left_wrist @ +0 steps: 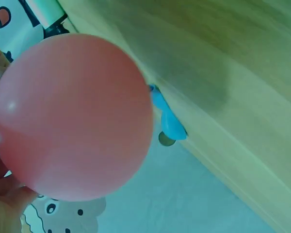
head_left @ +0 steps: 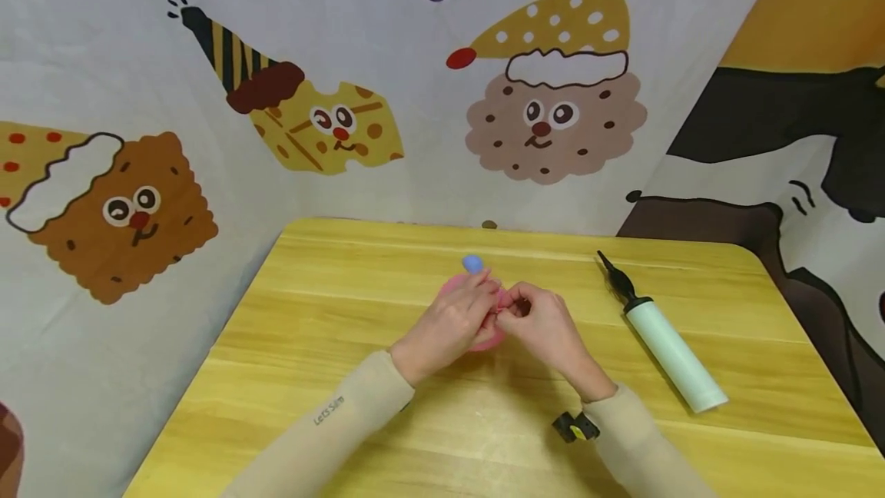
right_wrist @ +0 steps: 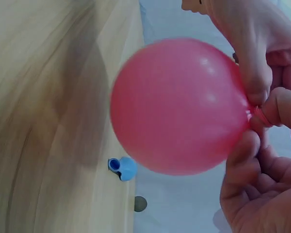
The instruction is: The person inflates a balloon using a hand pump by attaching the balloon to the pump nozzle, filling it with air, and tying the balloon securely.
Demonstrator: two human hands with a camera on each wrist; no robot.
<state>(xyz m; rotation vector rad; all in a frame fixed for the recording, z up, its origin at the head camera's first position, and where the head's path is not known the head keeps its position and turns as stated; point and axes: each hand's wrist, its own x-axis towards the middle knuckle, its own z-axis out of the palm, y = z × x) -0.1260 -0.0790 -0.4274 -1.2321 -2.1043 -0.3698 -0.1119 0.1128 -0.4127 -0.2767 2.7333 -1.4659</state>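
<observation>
A small, round inflated pink balloon [right_wrist: 179,107] sits between my hands above the table, partly hidden by them in the head view. My left hand [head_left: 452,321] pinches it by the neck. My right hand [head_left: 542,325] meets the left at the same spot and pinches the neck's end, as the right wrist view shows. The knuckles hide how the rubber runs between the fingertips. Just beyond the balloon, a limp blue balloon [head_left: 473,263] lies on the table; its open mouth shows in the right wrist view.
A hand balloon pump [head_left: 674,356], pale green with a black nozzle, lies on the right side of the wooden table [head_left: 311,329]. Behind the table's far edge hangs a cloth [head_left: 429,175] printed with cartoon biscuits.
</observation>
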